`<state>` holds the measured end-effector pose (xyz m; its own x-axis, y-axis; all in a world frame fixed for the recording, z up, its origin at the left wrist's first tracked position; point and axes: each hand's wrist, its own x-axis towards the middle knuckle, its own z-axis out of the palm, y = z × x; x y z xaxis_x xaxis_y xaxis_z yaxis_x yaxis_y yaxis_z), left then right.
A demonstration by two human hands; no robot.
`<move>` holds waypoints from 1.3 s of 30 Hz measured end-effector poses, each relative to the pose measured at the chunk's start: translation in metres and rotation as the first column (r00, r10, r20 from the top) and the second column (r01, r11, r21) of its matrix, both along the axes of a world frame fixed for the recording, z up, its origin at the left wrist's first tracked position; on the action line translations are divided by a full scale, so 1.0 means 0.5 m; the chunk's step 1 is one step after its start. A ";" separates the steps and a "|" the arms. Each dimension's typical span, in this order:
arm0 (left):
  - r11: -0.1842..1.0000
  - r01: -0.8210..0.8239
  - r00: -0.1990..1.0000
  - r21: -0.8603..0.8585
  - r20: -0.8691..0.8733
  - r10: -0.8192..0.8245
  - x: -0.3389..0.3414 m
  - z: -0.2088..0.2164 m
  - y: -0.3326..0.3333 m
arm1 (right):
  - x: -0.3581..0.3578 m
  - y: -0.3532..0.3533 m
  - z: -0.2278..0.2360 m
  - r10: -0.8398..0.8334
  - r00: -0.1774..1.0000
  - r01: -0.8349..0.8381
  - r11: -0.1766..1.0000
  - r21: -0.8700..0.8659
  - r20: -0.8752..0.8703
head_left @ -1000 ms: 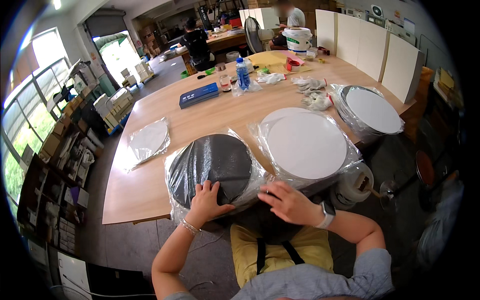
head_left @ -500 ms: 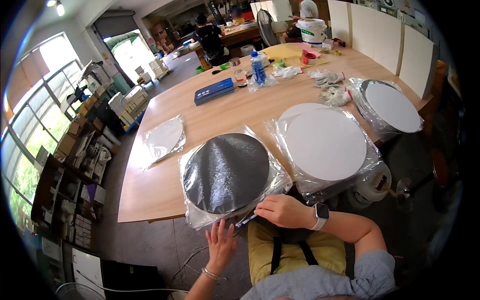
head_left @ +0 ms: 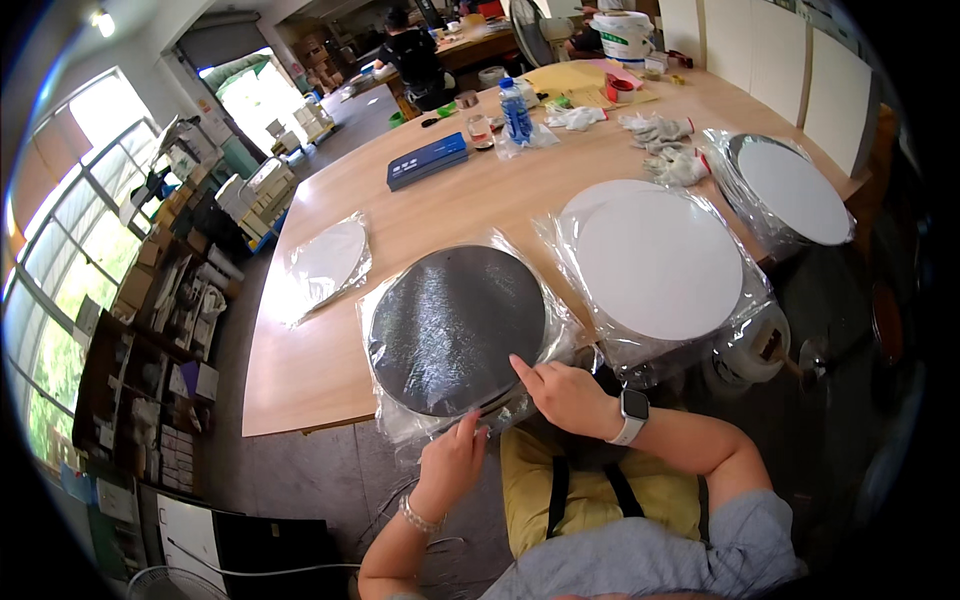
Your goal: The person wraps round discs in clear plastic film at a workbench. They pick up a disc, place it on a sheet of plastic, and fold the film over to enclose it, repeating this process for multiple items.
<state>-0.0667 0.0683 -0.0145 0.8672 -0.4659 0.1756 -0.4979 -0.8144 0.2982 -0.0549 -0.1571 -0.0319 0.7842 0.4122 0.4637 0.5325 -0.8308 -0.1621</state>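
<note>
Windows [head_left: 110, 105] beyond the left edge of the tabletop [head_left: 310, 370] glow overexposed; glare streaks the dark disc [head_left: 457, 330]; lines bow near the blackened rim.

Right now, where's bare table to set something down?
Bare table: between blue box, dark disc, white discs and gloves; near left corner, bordered by small bagged disc and dark disc. Crowded: right side, white discs to stack; far end, by bucket; dark disc's near edge, at left hand and right hand.
</note>
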 end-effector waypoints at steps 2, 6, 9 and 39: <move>1.000 0.029 0.998 -0.001 0.059 -0.029 0.018 0.001 -0.024 | 0.006 -0.001 0.010 -0.014 1.000 0.013 1.000 0.027 0.024; 0.994 0.096 0.994 -0.057 0.067 -0.092 0.024 0.000 -0.048 | 0.021 -0.003 -0.006 -0.076 0.996 0.074 0.996 0.057 0.044; 0.979 0.193 0.981 -0.058 0.032 -0.191 0.031 -0.012 -0.054 | 0.043 -0.004 -0.006 -0.101 0.988 0.083 0.984 0.155 0.115; 0.978 0.163 0.986 -0.128 0.002 -0.164 0.159 -0.002 -0.098 | -0.021 -0.036 -0.066 -0.058 0.997 0.050 0.988 0.148 0.051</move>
<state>0.0127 0.0194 -0.0154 0.7829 -0.5759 0.2353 -0.6181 -0.6770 0.3996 -0.0655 -0.1750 -0.0647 0.7753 0.2940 0.5590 0.4986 -0.8282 -0.2560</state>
